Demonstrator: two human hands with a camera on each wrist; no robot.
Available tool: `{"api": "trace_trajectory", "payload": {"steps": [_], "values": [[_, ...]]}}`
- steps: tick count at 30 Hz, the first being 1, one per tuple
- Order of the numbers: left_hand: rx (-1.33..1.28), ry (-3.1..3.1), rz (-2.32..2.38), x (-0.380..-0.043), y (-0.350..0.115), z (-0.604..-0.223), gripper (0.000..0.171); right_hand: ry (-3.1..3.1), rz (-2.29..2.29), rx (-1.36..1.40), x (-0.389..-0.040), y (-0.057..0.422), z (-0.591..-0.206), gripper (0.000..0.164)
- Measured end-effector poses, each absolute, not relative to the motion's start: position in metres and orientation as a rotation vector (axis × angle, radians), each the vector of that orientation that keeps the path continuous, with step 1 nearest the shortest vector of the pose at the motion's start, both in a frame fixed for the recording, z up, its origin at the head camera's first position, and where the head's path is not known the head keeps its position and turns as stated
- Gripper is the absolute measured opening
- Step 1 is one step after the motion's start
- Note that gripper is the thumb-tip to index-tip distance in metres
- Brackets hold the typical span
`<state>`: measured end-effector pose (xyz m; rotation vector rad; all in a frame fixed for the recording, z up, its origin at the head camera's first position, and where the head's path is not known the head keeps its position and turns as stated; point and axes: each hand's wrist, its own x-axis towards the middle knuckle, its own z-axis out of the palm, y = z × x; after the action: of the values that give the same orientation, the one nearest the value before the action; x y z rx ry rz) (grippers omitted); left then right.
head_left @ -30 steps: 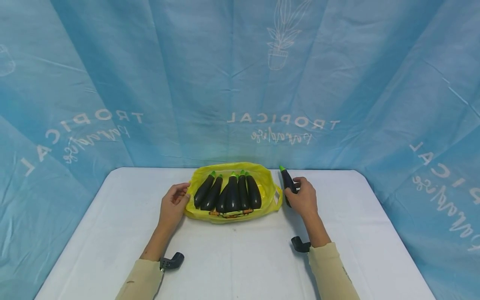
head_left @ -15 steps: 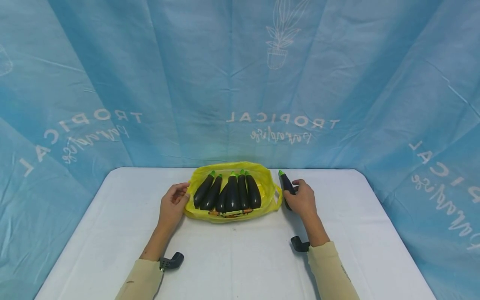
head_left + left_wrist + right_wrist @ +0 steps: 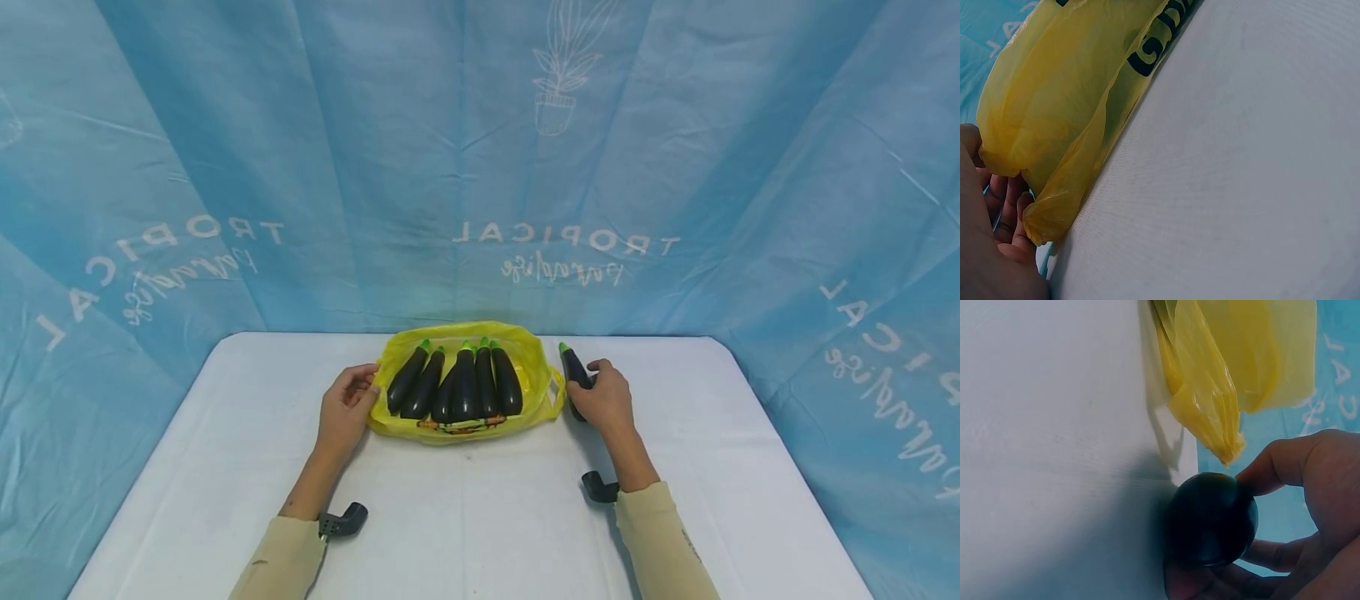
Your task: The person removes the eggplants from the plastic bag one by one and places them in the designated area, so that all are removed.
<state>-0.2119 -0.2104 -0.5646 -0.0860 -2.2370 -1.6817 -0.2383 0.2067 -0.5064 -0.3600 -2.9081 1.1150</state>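
Observation:
A yellow plastic bag (image 3: 450, 432) lies on the table with its mouth spread wide. Several dark eggplants (image 3: 466, 387) with green stem ends lie side by side inside it. My left hand (image 3: 347, 410) pinches the bag's left edge; in the left wrist view its curled fingers (image 3: 1007, 209) are partly behind the yellow film. Just right of the bag, my right hand (image 3: 604, 397) grips another eggplant (image 3: 573, 367) by its side, stem end pointing away from me. The right wrist view shows this eggplant's round dark end (image 3: 1210, 519) between thumb and fingers, apart from the bag's handle.
A white cloth covers the table (image 3: 465, 517). Behind it and at both sides hangs a blue printed curtain (image 3: 405, 167), close to the table's back edge. The bag's loose handle (image 3: 557, 396) sticks out toward the right hand.
My right hand has brought its eggplant slightly down toward me, then stayed nearly still. The left hand keeps its place on the bag.

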Motion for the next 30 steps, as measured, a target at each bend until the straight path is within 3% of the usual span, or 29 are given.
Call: {"api": "trace_trajectory", "payload": {"steps": [18,30], "values": [[-0.059,-2.244,-1.692,-0.213,-0.209,-0.563,0.032,-2.975,1.131,-0.388,-0.238,0.21,-0.505,0.058],[-0.048,-2.27,-1.71,-0.194,-0.198,-0.526,0.031,-2.97,1.105,-0.384,-0.236,0.207,-0.502,0.059]]}}
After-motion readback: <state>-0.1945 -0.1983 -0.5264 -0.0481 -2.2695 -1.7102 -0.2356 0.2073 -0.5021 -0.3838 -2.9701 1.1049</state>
